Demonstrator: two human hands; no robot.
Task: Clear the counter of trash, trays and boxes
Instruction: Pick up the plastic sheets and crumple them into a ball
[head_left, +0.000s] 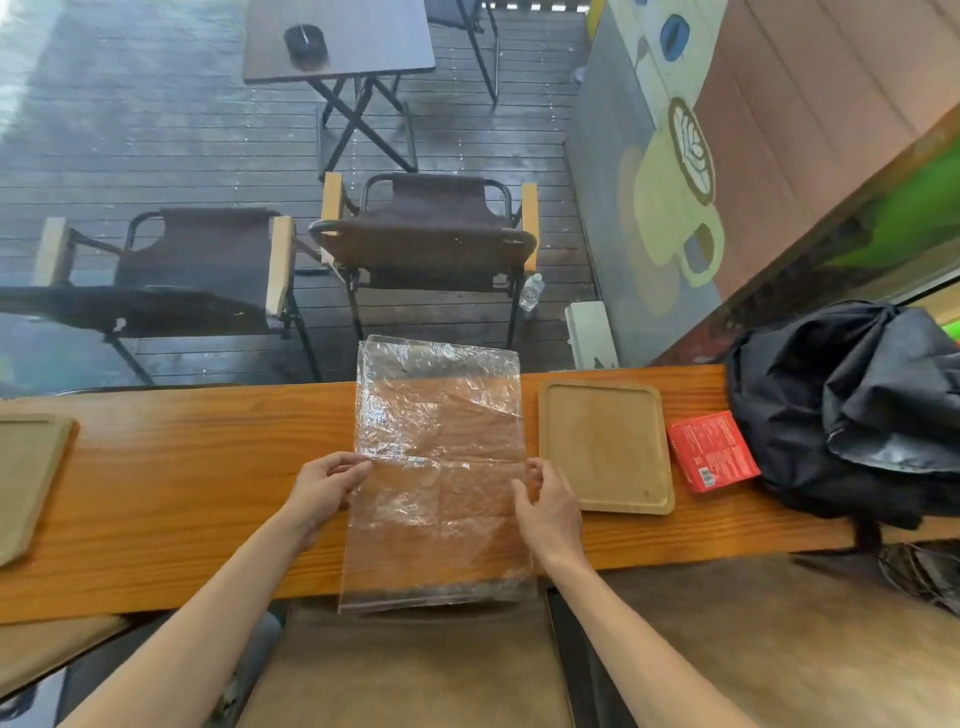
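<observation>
A large crinkled clear plastic bag lies across the wooden counter, overhanging both its far and near edges. My left hand pinches the bag's left edge about halfway along. My right hand grips its right edge at the same height. A wooden tray rests just right of the bag. Beside the tray lies a red box. Another wooden tray sits at the counter's far left, partly cut off by the frame.
A black backpack slumps on the counter's right end against the red box. Beyond the counter, on a wet deck, stand two folding chairs, a small table and a water bottle. A stool seat is below me.
</observation>
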